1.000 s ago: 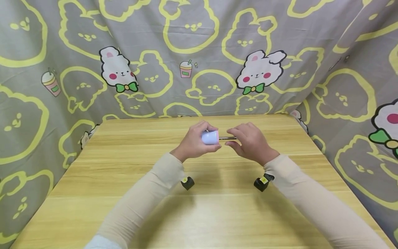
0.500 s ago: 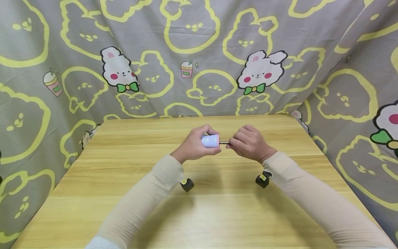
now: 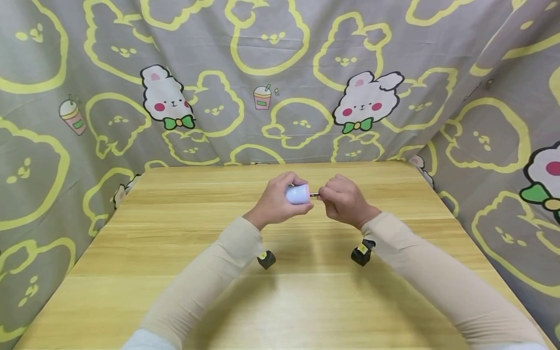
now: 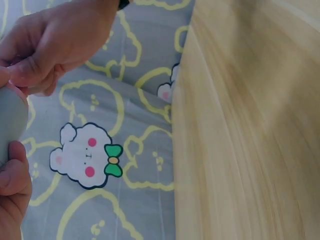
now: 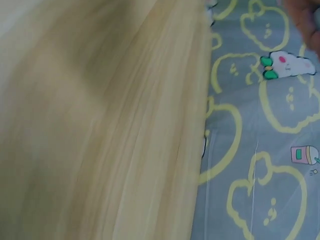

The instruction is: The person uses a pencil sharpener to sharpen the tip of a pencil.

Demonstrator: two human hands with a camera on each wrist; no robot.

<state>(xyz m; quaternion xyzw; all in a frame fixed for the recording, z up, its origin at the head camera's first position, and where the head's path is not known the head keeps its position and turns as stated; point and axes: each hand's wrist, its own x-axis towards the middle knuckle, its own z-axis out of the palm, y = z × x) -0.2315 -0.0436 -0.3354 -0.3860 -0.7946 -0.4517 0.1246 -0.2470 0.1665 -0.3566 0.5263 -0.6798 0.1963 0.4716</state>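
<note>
In the head view my left hand (image 3: 275,200) holds a light blue, rounded body (image 3: 297,194) with a pink rim facing right. A thin dark metal rod (image 3: 314,195) sticks out of the rimmed end. My right hand (image 3: 343,198) has its fingers curled and pinches the rod's outer end between thumb and forefinger. Both hands are above the table. The left wrist view shows the body (image 4: 11,122) at the left edge, my left fingers below it and my right hand (image 4: 62,42) over its rim. Fingers hide most of the rod, so its kind is unclear.
A wood-grain table (image 3: 280,301) spans the space below. Grey curtain (image 3: 297,58) with yellow outlines and rabbit prints hangs behind it and along both sides. A black wrist camera (image 3: 266,259) hangs under the left sleeve, and another black camera (image 3: 361,254) under the right.
My right thumb and forefinger, parted around the rod a second ago, have come together on it. The right hand has moved slightly left, and less rod shows. The left hand keeps its hold.
</note>
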